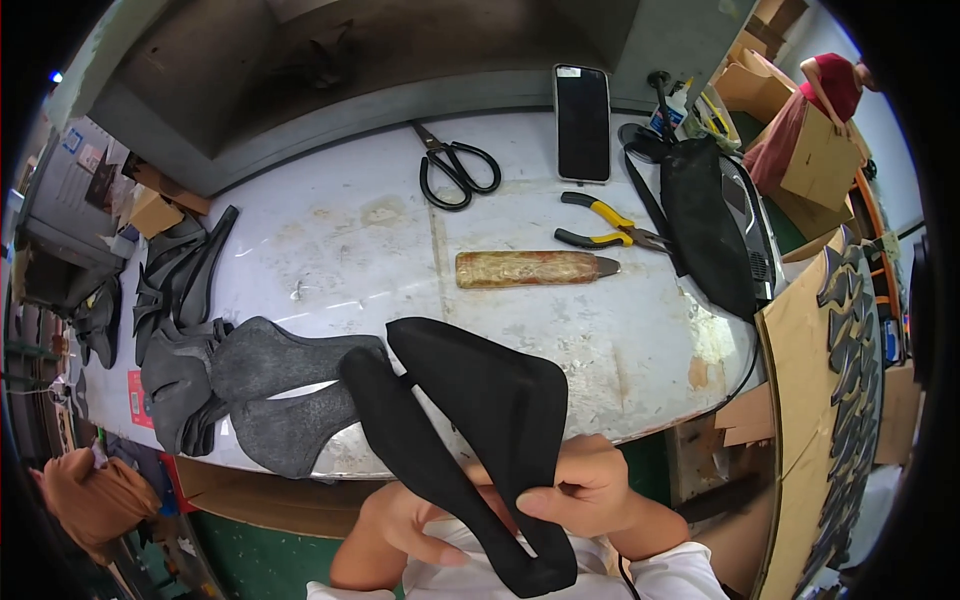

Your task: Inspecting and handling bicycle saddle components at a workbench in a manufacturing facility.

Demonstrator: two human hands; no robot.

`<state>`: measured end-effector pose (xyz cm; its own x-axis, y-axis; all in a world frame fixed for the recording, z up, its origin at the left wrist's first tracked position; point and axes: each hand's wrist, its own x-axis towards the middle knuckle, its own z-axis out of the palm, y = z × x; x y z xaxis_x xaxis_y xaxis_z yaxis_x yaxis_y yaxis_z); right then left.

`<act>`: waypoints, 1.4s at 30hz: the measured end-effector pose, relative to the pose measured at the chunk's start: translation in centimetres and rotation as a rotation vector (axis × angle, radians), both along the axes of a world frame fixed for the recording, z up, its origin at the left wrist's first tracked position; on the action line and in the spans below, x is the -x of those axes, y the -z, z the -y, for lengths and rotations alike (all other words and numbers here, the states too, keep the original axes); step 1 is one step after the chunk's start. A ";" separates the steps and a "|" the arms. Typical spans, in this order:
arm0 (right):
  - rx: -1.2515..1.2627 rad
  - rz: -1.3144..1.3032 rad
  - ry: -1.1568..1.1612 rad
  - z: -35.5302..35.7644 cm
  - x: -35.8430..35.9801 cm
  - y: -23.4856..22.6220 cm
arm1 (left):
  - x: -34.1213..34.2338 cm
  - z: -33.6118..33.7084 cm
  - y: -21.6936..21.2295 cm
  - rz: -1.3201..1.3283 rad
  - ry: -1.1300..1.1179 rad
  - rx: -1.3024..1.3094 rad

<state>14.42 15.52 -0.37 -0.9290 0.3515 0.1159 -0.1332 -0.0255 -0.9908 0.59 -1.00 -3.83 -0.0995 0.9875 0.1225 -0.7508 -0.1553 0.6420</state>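
Black piece (500, 390), one, near centre: your right hand (592, 487), fingers pinched firmly on it; your left hand (402, 525), fingers curled behind, grip unclear. Grey pieces (280, 360), several, worktop (360, 250) left, unheld. Handling seems underway; amount finished unclear.

— How are the arms set?
— Both forearms come up from the lower edge, the left forearm (357, 560) and the right forearm (655, 527) angling inward so the hands sit close together.
— And the right hand (582, 488)?
— Pinching, its thumb pointing left, fingers bent.
— The left hand (402, 522)?
— Lower, its thumb stretched toward the right; the fingers are partly hidden, so their grip is unclear.
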 end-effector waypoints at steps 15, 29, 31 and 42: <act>-0.087 0.102 0.096 0.3 0.0 0.8 | -1.9 0.2 -3.9 -0.369 -0.660 0.520; 0.577 -0.072 0.214 2.2 0.0 0.4 | -1.6 0.1 -3.9 0.276 -0.518 0.429; 0.662 -0.048 0.193 1.7 -0.4 0.3 | -2.5 0.7 -3.8 0.261 -0.511 0.482; 0.809 -0.033 0.261 0.8 1.3 -0.8 | -0.3 -1.5 -1.7 0.000 -0.245 0.345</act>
<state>13.10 14.74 0.41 -0.8070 0.5405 -0.2379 -0.2618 -0.6885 -0.6763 0.90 0.48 -2.11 -0.3361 0.9179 -0.2111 -0.7186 -0.1050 0.6874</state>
